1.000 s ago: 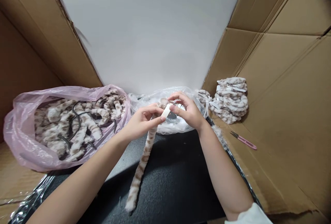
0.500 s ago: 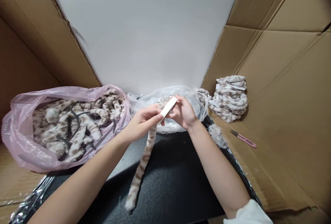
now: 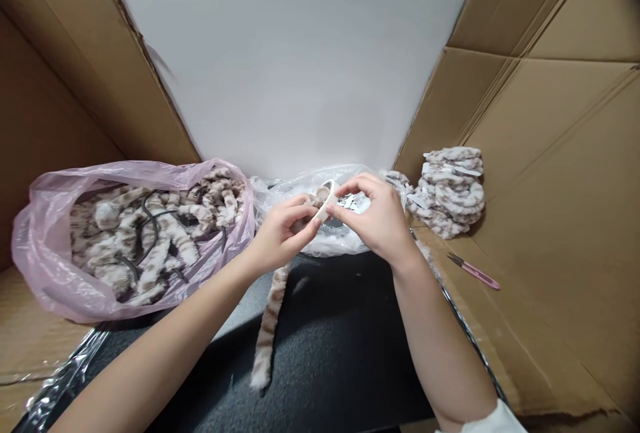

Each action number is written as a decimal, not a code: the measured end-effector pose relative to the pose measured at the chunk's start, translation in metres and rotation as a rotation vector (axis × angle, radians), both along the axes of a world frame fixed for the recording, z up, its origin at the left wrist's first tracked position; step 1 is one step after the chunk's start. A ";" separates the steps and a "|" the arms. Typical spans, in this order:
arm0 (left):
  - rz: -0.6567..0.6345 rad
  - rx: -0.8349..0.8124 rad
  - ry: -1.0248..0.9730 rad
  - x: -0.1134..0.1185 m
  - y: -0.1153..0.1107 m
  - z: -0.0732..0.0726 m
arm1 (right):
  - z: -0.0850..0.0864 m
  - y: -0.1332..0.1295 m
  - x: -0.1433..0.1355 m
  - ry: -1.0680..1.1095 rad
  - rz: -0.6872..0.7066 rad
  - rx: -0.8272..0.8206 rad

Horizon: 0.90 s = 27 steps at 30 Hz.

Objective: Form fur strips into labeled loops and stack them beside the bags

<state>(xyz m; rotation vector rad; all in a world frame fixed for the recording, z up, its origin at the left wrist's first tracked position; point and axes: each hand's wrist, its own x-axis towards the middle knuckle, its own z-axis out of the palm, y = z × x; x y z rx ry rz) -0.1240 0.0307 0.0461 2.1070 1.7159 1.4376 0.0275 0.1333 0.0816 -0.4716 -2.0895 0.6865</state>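
At the centre of the frame we saw a white band (image 3: 328, 204), curved into a loop and held up between both hands. A brown-striped fur strip (image 3: 270, 330) hung below the left hand (image 3: 280, 232), its tip toward the lower centre over the black worktop (image 3: 345, 346); fur also showed just behind the loop, though we could not tell whether the two were joined. We judged that the band could spring open or slip if either pinch loosened, and that fur might catch between its ends. The left fingers were narrow, thumb and fingertips closed on the band's lower end; the right hand (image 3: 380, 223) pinched its right edge with thumb and forefinger, wrist arched. Both forearms reached inward from the lower corners. Beyond lay a clear bag (image 3: 323, 246), a pink bag (image 3: 47, 246) of furry pieces at left, and, at right, a furry stack (image 3: 453, 196) above pink-handled snips (image 3: 477, 273).
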 end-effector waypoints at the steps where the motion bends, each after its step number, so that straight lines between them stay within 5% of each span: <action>1: 0.000 0.006 0.019 0.000 0.000 -0.001 | 0.000 -0.002 0.000 -0.017 -0.013 0.010; 27: 0.019 -0.035 0.213 -0.003 0.002 -0.001 | -0.009 -0.009 -0.009 -0.077 -0.016 -0.009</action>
